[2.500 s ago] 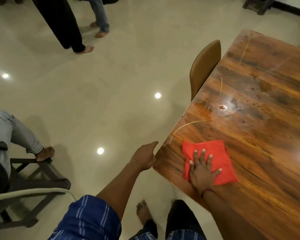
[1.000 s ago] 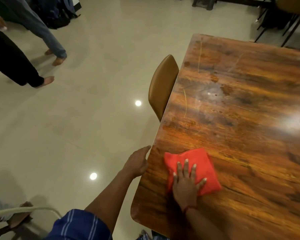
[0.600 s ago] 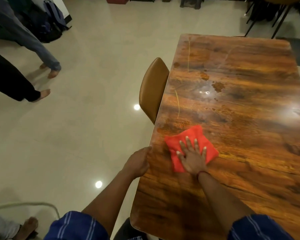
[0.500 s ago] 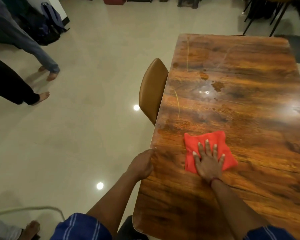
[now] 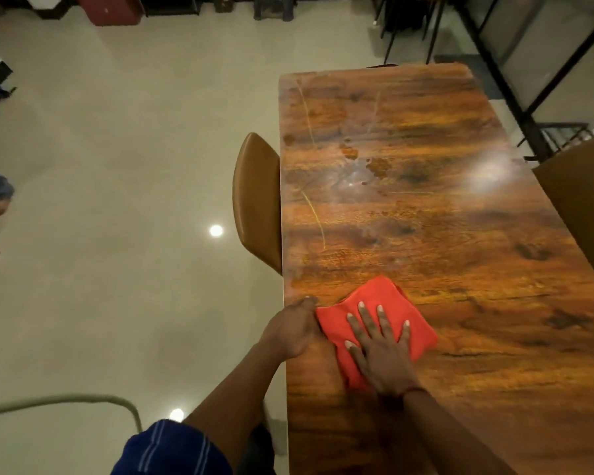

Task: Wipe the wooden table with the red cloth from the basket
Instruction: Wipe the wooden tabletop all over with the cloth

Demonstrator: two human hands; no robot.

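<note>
Pressing the cloth [image 5: 374, 296] flat by the table's [image 5: 426, 234] left edge, the right hand [image 5: 381, 358] spreads its fingers [image 5: 364, 322] — the left hand [image 5: 294, 329] grips that edge, fingers curled.

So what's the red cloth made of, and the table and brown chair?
The red cloth: soft matte fabric, it folds and wrinkles. The table: wood grain, glossy, lamps glare off it; maybe veneer. The chair back: smooth tan shell, leather-look or plastic.

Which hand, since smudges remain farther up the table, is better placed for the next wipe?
Right. The right hand lies flat on the red cloth; the left hand sits at the edge of the wooden table.
</note>
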